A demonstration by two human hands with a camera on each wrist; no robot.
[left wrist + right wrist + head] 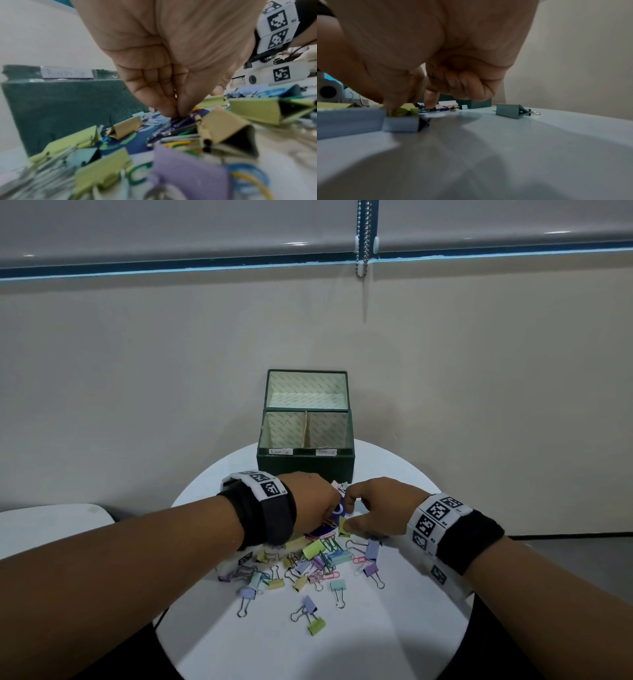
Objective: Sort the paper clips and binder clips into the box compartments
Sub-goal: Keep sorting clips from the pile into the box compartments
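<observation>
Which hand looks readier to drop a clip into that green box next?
Probably the right hand: its thumb and forefinger already rest on a yellow-green binder clip, seemingly pinching it. The left hand only has bunched fingers pressed down into the pile. Both are similarly close to the green box.

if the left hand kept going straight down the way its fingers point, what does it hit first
Most likely the dark blue printed card under the clips: the left hand's fingertips point down and look at or nearly on it. Whether they already pinch something small there is unclear.
</observation>
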